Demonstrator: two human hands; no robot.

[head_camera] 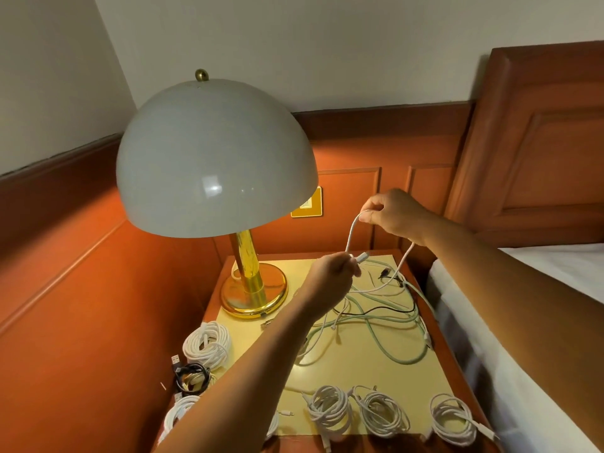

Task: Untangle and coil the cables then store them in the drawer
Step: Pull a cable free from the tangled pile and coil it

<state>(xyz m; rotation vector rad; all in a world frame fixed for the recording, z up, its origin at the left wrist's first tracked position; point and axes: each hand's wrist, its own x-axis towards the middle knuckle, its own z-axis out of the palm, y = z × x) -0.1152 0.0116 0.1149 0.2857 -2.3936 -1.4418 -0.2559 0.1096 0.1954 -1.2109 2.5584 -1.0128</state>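
My left hand point(333, 279) pinches the plug end of a white cable point(351, 233) above the nightstand. My right hand point(392, 214), raised higher near the wall, pinches the same cable further along, so a loop arcs between the hands. The rest of that cable drops into a loose tangle of pale green, white and black cables point(382, 318) on the yellow nightstand top point(346, 371). Several coiled white cables point(330, 408) lie along the front edge, another white coil point(207, 344) and a dark coil point(191, 377) at the left. No drawer shows.
A brass lamp with a large white dome shade point(215, 158) stands at the nightstand's back left, its base point(255, 292) close to my left hand. Red wood panelling surrounds the corner. A bed with white sheets point(539, 338) and a wooden headboard lies at the right.
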